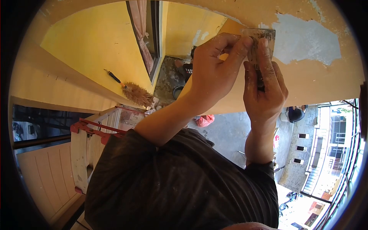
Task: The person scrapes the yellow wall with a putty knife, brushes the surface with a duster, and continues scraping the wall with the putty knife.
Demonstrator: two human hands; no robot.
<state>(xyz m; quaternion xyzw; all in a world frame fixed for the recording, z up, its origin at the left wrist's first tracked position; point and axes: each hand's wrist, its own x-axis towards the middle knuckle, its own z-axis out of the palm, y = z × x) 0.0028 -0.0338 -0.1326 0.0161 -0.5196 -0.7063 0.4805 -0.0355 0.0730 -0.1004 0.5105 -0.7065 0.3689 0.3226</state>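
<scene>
Two hands are up high here, both at one flat scraper point(258, 33) held in front of the peach-coloured beam point(306, 82), just left of the pale patch point(308, 40). The right hand point(268, 89) is wrapped round its handle, fingers stretched up along the blade; the left hand point(214, 69) brings its thumb onto the blade's near edge, and whether thumb and forefinger truly pinch it, I can't tell. Does the blade touch the beam? That's hidden too. Looks to me like the step is tending the blade between strokes, perhaps wiping off filler. The next move, I'd judge, calls for left fingers clear, a firm right grip and the edge laid flat against the beam.
</scene>
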